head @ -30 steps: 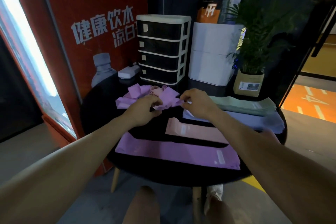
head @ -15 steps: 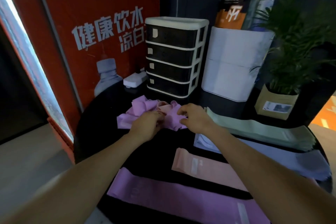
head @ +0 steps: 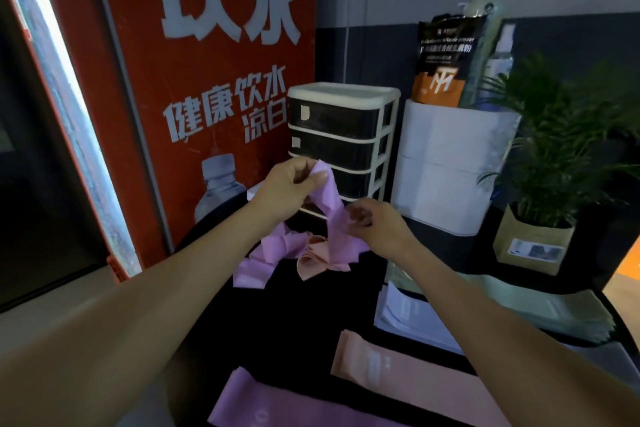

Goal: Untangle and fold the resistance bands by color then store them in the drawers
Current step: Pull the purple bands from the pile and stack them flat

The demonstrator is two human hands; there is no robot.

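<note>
L hand (head: pixel 294 184) pinches purple band (head: pixel 327 204) up high, in front of drawers (head: pixel 341 146) | R hand (head: pixel 375 224) grips same band lower | tangle (head: pixel 294 253) beneath on table (head: pixel 304 315): purple + 1 pink | flat: 1 purple (head: pixel 277 406), 1 pink (head: pixel 391 367) | 4 drawers

My left hand (head: pixel 291 189) covers the top end of the lilac band (head: pixel 329 215), and I can't see its fingertips — they're curled behind the fabric. The lower drawers of the drawer unit (head: pixel 341 135) sit hidden behind both hands. At the bottom edge of the frame the flat purple band (head: pixel 277 406) and flat pink band (head: pixel 398 374) are cut off. Small print on the black pouch (head: pixel 446 55), upper right, is unreadable — too blurred.
</note>
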